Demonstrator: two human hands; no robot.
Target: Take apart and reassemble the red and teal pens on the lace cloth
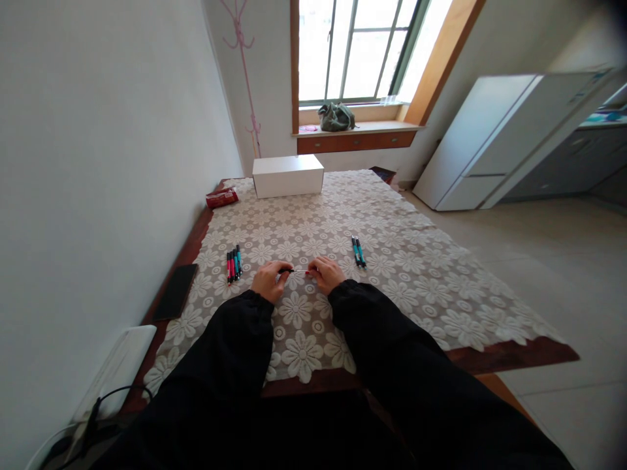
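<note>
Head view, left to right. Dark phone point(176, 291) at the table's 9 o'clock edge; four pens point(234, 264) at 10 o'clock of the left hand point(268, 281). Left hand and right hand point(325, 274) each pinch one end of a red pen point(300, 271), held level just above the lace tablecloth point(416, 261). Two teal pens point(358, 252) lie at 1 o'clock of the right hand.
</note>
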